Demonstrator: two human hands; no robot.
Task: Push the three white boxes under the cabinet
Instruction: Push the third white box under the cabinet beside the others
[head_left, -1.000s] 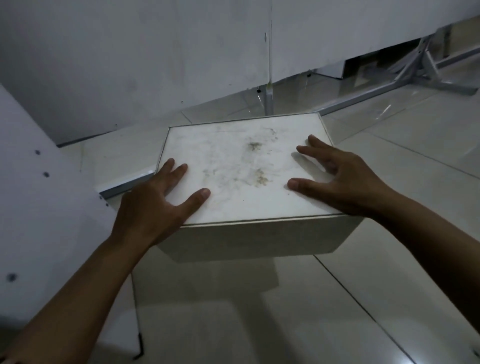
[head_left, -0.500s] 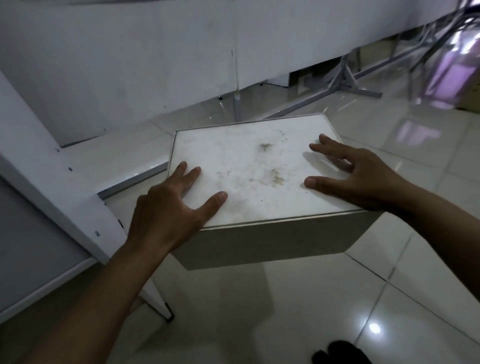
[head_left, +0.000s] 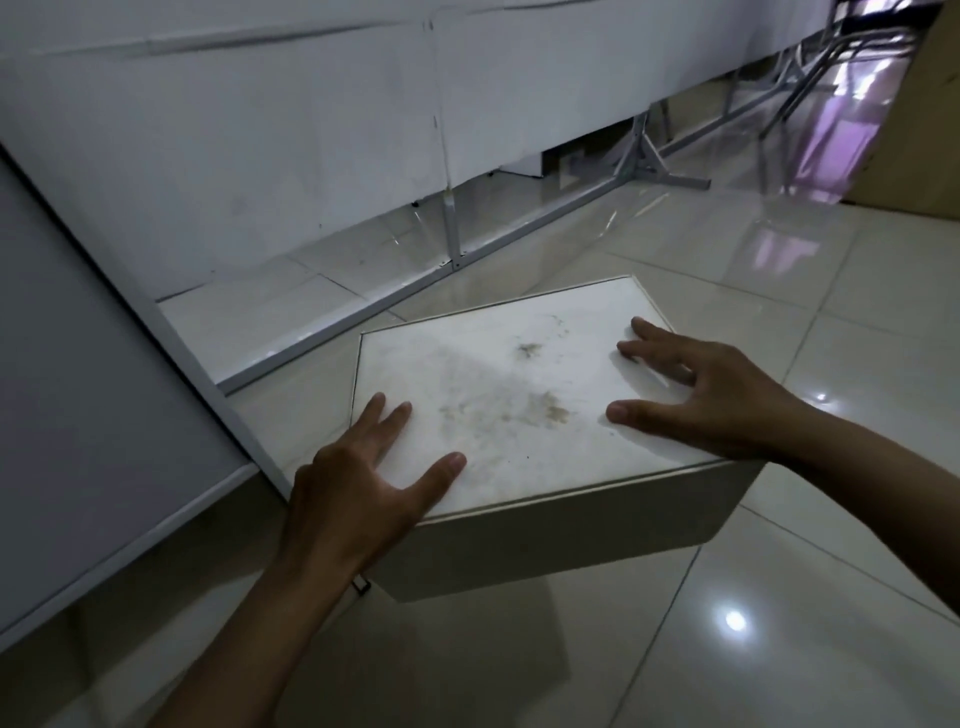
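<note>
While the white box (head_left: 511, 395) sits on the tiled floor (head_left: 857, 332) beside the cabinet (head_left: 104, 395), the left hand (head_left: 358, 488) and right hand (head_left: 711, 395) lie flat on its lid, fingers spread.

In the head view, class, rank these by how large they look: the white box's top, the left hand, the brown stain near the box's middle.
1. Box top
2. Left hand, though nearness to the camera enlarges it
3. Stain

Glossy pale tiled floor (head_left: 857, 374) carries one stained white box (head_left: 498, 395) near the metal frame rail (head_left: 467, 270) standing on it
</note>
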